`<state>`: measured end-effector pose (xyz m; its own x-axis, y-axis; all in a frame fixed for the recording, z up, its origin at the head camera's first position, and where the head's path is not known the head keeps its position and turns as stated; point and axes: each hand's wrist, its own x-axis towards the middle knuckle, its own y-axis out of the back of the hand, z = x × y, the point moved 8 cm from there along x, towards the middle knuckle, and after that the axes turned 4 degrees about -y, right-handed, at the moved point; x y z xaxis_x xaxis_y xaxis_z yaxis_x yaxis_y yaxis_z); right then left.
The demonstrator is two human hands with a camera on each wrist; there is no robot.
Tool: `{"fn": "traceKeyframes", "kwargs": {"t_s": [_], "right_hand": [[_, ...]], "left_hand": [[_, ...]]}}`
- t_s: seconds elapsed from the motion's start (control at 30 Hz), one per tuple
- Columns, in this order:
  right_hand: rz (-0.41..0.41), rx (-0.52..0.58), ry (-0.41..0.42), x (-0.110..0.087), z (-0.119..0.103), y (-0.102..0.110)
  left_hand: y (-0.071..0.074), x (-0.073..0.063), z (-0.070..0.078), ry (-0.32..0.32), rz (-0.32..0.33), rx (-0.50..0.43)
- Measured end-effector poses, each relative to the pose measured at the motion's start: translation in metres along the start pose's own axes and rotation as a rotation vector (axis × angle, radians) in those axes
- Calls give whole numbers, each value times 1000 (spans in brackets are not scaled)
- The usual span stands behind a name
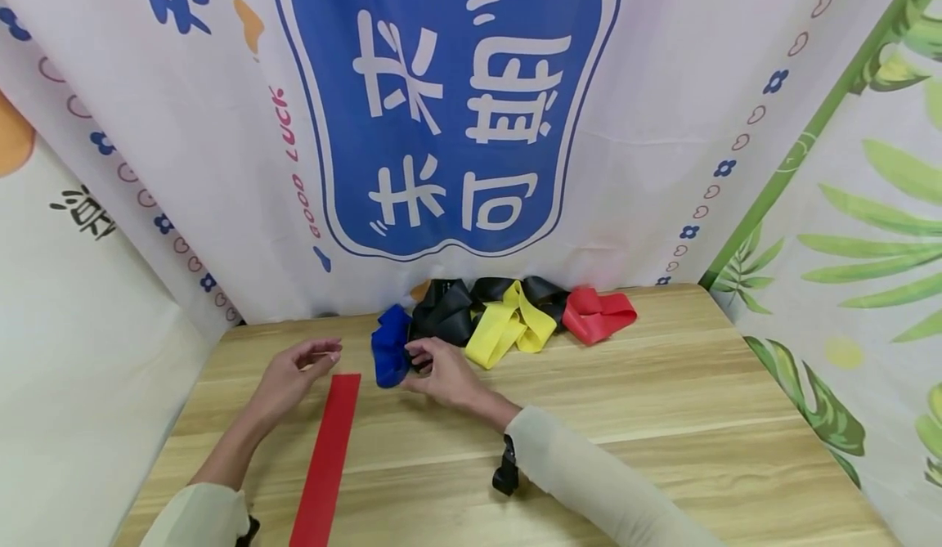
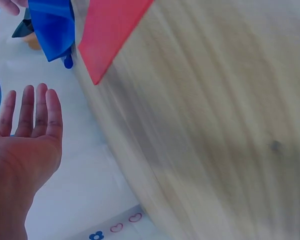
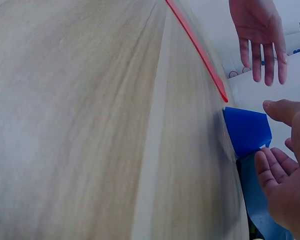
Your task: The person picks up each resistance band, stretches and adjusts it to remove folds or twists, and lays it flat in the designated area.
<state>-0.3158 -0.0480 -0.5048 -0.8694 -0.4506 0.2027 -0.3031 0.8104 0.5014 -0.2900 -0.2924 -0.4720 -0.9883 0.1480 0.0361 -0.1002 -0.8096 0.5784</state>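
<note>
A flat red ribbon strip (image 1: 325,461) runs lengthwise toward the table's near edge. My left hand (image 1: 298,371) hovers by its far end, fingers loosely extended and holding nothing; the left wrist view shows its empty palm (image 2: 25,155). A loosely folded blue ribbon (image 1: 390,347) sits left of the pile at the back. My right hand (image 1: 445,375) is beside that blue ribbon, thumb and fingers spread apart. In the right wrist view the fingertips lie close to the blue ribbon (image 3: 247,131); whether they touch it I cannot tell.
Along the back of the wooden table (image 1: 625,416) lie black ribbons (image 1: 445,314), a yellow ribbon (image 1: 508,326) and a folded red ribbon (image 1: 598,316). A printed curtain (image 1: 648,122) hangs right behind them. More cloth stands at both sides.
</note>
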Motion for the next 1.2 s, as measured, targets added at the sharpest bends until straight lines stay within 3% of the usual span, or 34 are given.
{"fn": "traceKeyframes", "kwargs": {"t_s": [0.23,0.63,1.03,1.2], "right_hand": [[10,49,-29,1,5,-6],[44,76,-80,6,6,-15],[69,79,-122,11,12,-19],[69,63,-118,12,13,-20]], "left_hand": [[-9,25,-4,-12,39,-3],[-40,60,-13,76,65,-74],[-56,70,-23,144,88,-175],[-59,71,-23,173,102,-163]]}}
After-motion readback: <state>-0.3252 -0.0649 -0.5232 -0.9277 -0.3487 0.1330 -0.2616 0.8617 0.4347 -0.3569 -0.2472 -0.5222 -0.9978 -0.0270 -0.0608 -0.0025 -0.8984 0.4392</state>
